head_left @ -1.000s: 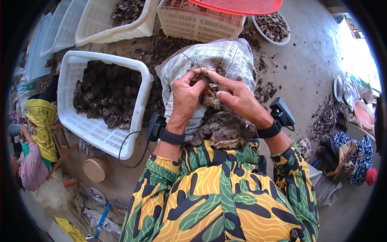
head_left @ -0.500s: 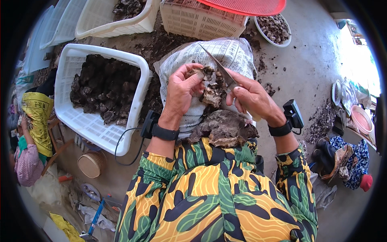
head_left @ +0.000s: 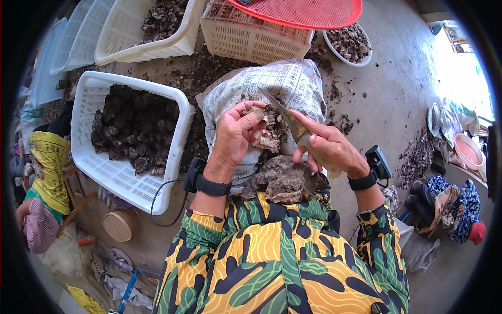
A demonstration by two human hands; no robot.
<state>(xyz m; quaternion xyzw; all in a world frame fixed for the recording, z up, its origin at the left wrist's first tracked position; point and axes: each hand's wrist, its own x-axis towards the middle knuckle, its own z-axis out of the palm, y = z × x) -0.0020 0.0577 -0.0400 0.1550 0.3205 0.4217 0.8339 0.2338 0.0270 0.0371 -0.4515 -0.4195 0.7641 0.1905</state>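
Observation:
A rough, crusty brown chunk, fungus-like in look, is pinched in the closed fingers of my left hand. My right hand is closed round the handle of a knife. Its pointed blade slants up and left, beside the chunk's upper right; I cannot tell whether it touches. Below both hands, a larger dark brown piece of similar stuff lies on my lap. A white woven sack with printing stands just beyond my hands.
Left of the sack, a white plastic basket holds many dark lumps. Farther off are more crates, a red mesh tray and a white basin of brown bits. Crumbs litter the floor. People sit at the left and right.
The view has shifted slightly, so most things sit a little lower in the picture. The knife has tilted a little in my right hand; both hands keep their hold.

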